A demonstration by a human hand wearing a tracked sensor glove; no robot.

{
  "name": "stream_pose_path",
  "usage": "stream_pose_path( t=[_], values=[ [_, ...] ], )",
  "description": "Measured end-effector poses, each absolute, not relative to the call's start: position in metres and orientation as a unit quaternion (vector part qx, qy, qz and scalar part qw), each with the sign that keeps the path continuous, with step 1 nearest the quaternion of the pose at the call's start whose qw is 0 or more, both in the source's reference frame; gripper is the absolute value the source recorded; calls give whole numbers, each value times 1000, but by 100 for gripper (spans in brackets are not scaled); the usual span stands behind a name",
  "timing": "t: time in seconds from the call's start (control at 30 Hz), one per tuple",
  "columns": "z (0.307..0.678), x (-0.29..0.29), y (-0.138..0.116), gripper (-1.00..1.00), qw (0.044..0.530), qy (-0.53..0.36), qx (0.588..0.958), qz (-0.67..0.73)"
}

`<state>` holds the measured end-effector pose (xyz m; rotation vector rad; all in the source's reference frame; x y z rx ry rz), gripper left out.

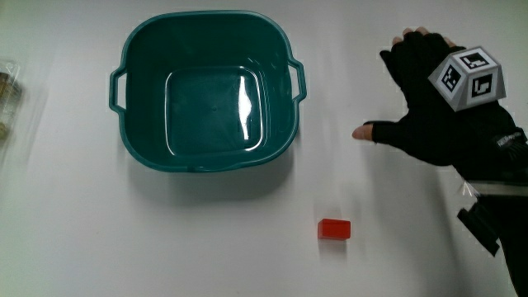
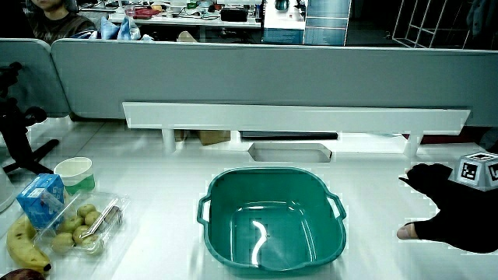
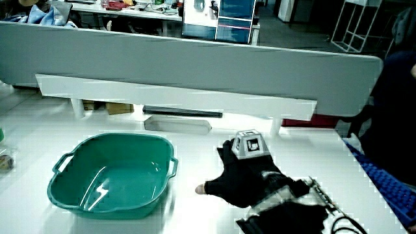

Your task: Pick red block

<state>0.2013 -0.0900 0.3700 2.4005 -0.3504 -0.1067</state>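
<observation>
A small red block lies on the white table, nearer to the person than the teal basin; neither side view shows it. The gloved hand rests flat on the table beside the basin, farther from the person than the block and well apart from it. Its fingers are spread and the thumb points toward the basin; it holds nothing. A patterned cube sits on its back. Both side views show the hand beside the basin.
In a side view, a clear box of kiwis, a banana, a blue carton and a cup stand beside the basin, away from the hand. A low grey partition with a white rail closes the table's edge.
</observation>
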Motion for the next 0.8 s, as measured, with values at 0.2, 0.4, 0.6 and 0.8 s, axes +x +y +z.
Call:
stream_pose_path(
  t=[0.2,0.4,0.6,0.8],
  values=[
    [360,191,-71,0,369,-178,912,0],
    [368,187,-54,0,370,-199,907,-19],
    [365,179,-35,0,370,-220,902,-19],
    [367,173,-22,0,381,-240,893,-17]
  ],
)
